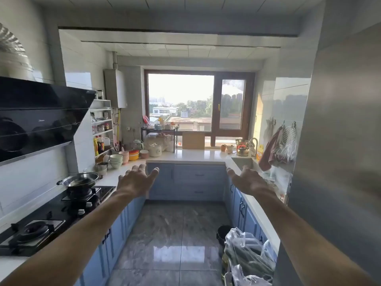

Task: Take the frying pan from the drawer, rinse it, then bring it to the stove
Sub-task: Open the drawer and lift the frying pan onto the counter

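- Plastic bags (248, 259) holding green vegetables stand on the floor at the foot of the right bench, with a black bin (223, 234) just behind them.
- The stove (57, 215) is set into the left bench (12, 265), near its front edge. Its near burner (34, 230) is bare. Its far burner carries a steel wok (79, 180) with two small ear handles.
- Both bare arms reach forward over the grey tiled floor (165, 234), between the left and right benches.
- The left hand (137, 179) is released, with fingers spread and palm turned down. It grasps nothing and hangs in the air past the far end of the stove.
- The right hand (247, 179) is also released, with fingers relaxed and spread. It is empty and hangs above the front edge of the right bench.
- The frying pan cannot be seen. The blue drawers (199, 182) below the far bench, straight ahead between the two hands, are all pushed in.
- The sink (243, 162) sits in the far right corner of the bench, with its tap (254, 144) behind it and a brass kettle (242, 150) just to the left of the tap.
- A stack of bowls (116, 161) stands at the far end of the left bench, and a white lidded pot (155, 149) stands further back.
- A window (198, 104) fills the end wall above the far bench.
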`<state>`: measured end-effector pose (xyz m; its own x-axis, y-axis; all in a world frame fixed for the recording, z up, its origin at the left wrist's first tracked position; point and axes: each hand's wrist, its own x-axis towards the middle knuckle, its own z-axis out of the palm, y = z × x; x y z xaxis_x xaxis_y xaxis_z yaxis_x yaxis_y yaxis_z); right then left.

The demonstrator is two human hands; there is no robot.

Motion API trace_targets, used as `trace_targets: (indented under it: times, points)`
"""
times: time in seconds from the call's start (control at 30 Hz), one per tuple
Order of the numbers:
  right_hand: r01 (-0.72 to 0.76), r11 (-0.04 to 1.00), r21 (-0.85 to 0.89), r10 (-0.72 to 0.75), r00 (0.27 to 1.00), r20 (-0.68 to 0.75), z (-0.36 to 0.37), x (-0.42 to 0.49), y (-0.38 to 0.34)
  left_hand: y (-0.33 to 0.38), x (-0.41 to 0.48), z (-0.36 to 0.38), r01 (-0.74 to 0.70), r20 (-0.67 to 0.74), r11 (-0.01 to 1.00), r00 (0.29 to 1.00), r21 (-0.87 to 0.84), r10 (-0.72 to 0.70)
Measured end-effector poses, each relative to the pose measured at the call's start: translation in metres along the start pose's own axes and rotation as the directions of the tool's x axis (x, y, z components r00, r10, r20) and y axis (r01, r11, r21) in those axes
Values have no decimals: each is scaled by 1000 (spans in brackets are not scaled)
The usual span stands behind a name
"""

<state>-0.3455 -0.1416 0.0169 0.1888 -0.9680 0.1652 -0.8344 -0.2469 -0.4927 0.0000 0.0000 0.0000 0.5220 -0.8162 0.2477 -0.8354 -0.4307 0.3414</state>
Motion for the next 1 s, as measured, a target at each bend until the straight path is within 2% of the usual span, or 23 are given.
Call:
trace_targets:
  times: [0.23, 0.57, 0.77, 1.0]
  points:
    - [-31, 999, -17, 32, 999, 41, 42, 82, 6, 12, 80, 48, -3, 6, 999, 1000, -39, 3]
    - [-67, 996, -65, 70, 996, 46, 114, 259, -24, 14, 286, 127, -89, 60, 996, 994, -31, 91]
    - [-86, 994, -65, 93, 989, 111, 169, 364, -30, 24, 391, 185, -117, 133, 993, 984, -16, 118]
    - [-21, 998, -56, 28, 991, 130, 223, 519, -20, 42, 530, 263, -104, 139, 994, 984, -36, 108]
